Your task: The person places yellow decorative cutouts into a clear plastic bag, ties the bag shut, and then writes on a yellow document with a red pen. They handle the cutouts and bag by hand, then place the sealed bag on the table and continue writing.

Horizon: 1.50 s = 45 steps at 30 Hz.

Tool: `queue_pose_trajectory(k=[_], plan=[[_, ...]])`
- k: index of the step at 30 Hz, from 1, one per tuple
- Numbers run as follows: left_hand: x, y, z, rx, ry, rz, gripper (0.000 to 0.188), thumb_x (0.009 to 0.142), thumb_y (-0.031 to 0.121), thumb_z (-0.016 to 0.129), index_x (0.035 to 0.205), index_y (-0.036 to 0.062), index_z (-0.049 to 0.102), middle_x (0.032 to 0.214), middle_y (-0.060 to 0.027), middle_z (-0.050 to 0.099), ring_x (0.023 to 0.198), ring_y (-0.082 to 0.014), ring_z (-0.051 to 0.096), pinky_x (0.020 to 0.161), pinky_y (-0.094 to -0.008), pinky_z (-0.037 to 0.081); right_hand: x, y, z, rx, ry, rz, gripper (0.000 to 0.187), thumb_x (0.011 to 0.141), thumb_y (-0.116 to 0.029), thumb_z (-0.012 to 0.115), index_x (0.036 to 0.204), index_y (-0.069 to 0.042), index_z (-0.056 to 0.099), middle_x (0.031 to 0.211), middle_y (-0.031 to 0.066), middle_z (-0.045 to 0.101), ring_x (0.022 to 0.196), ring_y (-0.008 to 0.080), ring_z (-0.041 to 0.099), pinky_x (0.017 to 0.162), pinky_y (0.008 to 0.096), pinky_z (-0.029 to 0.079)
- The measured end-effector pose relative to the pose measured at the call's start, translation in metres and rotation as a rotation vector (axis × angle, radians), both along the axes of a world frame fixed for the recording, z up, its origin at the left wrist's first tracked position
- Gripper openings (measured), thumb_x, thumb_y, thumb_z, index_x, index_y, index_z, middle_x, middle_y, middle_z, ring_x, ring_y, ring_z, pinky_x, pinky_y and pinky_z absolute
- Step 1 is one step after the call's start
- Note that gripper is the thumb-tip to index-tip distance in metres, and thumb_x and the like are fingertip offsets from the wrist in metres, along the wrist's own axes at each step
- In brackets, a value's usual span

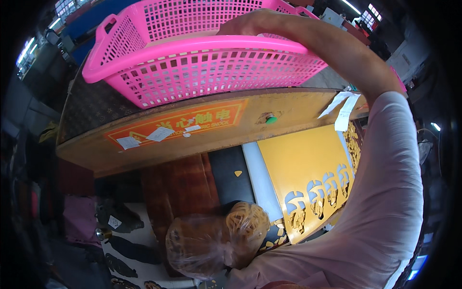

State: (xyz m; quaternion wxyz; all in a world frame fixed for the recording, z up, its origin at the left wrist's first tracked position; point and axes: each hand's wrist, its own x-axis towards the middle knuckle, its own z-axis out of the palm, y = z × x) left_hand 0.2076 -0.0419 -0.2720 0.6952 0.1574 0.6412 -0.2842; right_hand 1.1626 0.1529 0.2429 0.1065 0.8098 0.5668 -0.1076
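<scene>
My right arm rises from the lower right in a pale sleeve and bends over the rim of a pink plastic basket (202,72). My right hand (252,21) is inside the basket, with its fingers hidden behind the near rim, so whatever it holds or touches does not show. A flat light-brown surface (183,36) is partly visible in the basket. My left hand does not appear. Low in the middle, close to my body, sits a clear plastic bag (197,248) whose right part bulges with tan cut pieces (248,220).
The basket stands on a wooden-fronted ledge (192,137) bearing an orange warning sticker, paper slips and a green button (271,120). Below it lies a yellow sheet (303,159) with cut-out shapes. Tan scraps are piled at right. Dark cut pieces (132,248) lie lower left.
</scene>
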Motion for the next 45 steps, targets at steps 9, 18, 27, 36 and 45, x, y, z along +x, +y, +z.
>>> queue_pose_trajectory(k=[9, 18, 27, 36, 45], plan=[[0.019, -0.025, 0.019, 0.157, 0.002, 0.320, 0.033, 0.095, 0.035, 0.071, 0.121, 0.0161, 0.065, 0.108, -0.0064, 0.072, 0.092, -0.0217, 0.068, 0.085, -0.0421, 0.057, -0.004, 0.026, 0.036, 0.467, -0.053, 0.146, 0.028, 0.090, -0.026, 0.061, 0.104, -0.006, 0.076, 0.093, 0.0201, 0.075, 0.083, 0.0313, 0.073, 0.074, 0.0444, 0.056], [0.038, -0.019, 0.016, 0.204, -0.075, 0.329, 0.023, 0.094, 0.029, 0.068, 0.112, 0.0139, 0.065, 0.101, -0.0058, 0.071, 0.087, -0.0205, 0.067, 0.079, -0.0405, 0.056, -0.073, 0.014, 0.012, -0.125, -0.174, -0.013, 0.038, 0.096, -0.036, 0.061, 0.124, -0.012, 0.073, 0.114, 0.0146, 0.074, 0.102, 0.0306, 0.071, 0.089, 0.0451, 0.056], [0.056, -0.014, -0.001, 0.226, -0.138, 0.258, 0.014, 0.094, 0.023, 0.066, 0.102, 0.0117, 0.066, 0.094, -0.0052, 0.071, 0.081, -0.0192, 0.067, 0.074, -0.0389, 0.054, 0.016, -0.016, 0.099, 0.736, -0.527, 0.093, 0.037, 0.102, -0.037, 0.057, 0.110, -0.004, 0.071, 0.099, 0.0205, 0.073, 0.093, 0.0389, 0.070, 0.085, 0.0476, 0.055], [0.076, -0.003, -0.011, 0.318, -0.225, 0.085, 0.008, 0.093, 0.017, 0.063, 0.092, 0.0095, 0.066, 0.087, -0.0047, 0.070, 0.076, -0.0179, 0.066, 0.068, -0.0374, 0.053, -0.056, -0.156, 0.162, 1.615, -0.141, -0.163, 0.031, 0.104, -0.028, 0.054, 0.108, 0.001, 0.065, 0.092, 0.0107, 0.068, 0.088, 0.0180, 0.061, 0.080, 0.0359, 0.052], [0.086, -0.020, 0.054, 0.521, -0.355, -0.419, 0.013, 0.093, 0.011, 0.060, 0.082, 0.0073, 0.066, 0.080, -0.0041, 0.069, 0.071, -0.0166, 0.066, 0.063, -0.0358, 0.052, -0.134, -0.398, -0.049, 1.606, 0.660, -0.452, 0.029, 0.105, -0.029, 0.063, 0.118, -0.004, 0.067, 0.097, 0.0024, 0.071, 0.091, 0.0095, 0.067, 0.080, 0.0289, 0.055]])
